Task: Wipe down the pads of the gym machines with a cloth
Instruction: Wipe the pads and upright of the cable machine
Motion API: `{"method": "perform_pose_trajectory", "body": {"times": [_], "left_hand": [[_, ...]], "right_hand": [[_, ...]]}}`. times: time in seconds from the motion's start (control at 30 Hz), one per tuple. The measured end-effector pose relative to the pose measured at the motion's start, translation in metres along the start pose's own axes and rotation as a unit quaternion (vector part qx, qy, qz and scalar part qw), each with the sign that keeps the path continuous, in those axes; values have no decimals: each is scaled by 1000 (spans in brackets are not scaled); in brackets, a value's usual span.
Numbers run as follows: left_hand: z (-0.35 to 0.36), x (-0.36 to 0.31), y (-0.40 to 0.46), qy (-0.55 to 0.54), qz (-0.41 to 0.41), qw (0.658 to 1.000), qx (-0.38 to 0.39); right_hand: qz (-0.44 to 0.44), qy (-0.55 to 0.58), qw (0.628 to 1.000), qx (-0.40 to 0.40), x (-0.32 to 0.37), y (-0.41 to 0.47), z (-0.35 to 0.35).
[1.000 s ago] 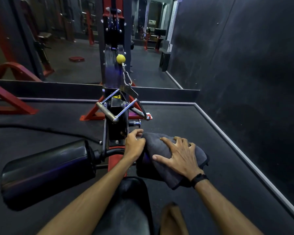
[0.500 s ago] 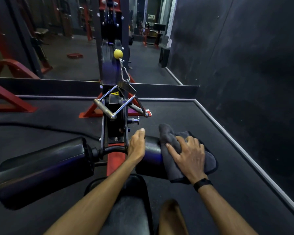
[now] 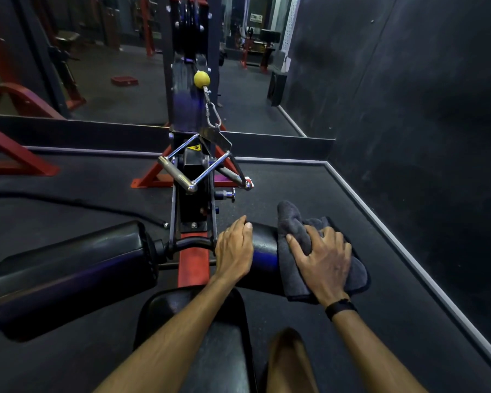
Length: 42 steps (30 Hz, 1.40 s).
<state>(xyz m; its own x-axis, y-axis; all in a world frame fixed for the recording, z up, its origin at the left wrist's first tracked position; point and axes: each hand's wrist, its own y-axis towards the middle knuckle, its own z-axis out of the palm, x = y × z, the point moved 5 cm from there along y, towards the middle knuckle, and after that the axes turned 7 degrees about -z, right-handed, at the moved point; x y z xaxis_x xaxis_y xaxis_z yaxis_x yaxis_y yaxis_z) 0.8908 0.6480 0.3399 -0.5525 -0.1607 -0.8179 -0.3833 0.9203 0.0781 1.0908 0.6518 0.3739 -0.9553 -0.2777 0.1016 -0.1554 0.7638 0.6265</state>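
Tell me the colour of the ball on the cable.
Yellow; the ball shows clearly in the head view.

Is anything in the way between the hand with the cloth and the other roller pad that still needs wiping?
Yes. The right hand presses the cloth on the right roller pad. Between it and the left roller pad stand the left hand, gripping the right pad's inner end, and the machine's frame.
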Motion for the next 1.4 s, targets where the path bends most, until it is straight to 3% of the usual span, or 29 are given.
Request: {"method": "perform_pose_trajectory", "body": {"times": [1.4], "left_hand": [[-1, 3, -4, -13, 36, 999, -7]], "right_hand": [[14, -27, 1000, 2, 14, -1, -1]]}}
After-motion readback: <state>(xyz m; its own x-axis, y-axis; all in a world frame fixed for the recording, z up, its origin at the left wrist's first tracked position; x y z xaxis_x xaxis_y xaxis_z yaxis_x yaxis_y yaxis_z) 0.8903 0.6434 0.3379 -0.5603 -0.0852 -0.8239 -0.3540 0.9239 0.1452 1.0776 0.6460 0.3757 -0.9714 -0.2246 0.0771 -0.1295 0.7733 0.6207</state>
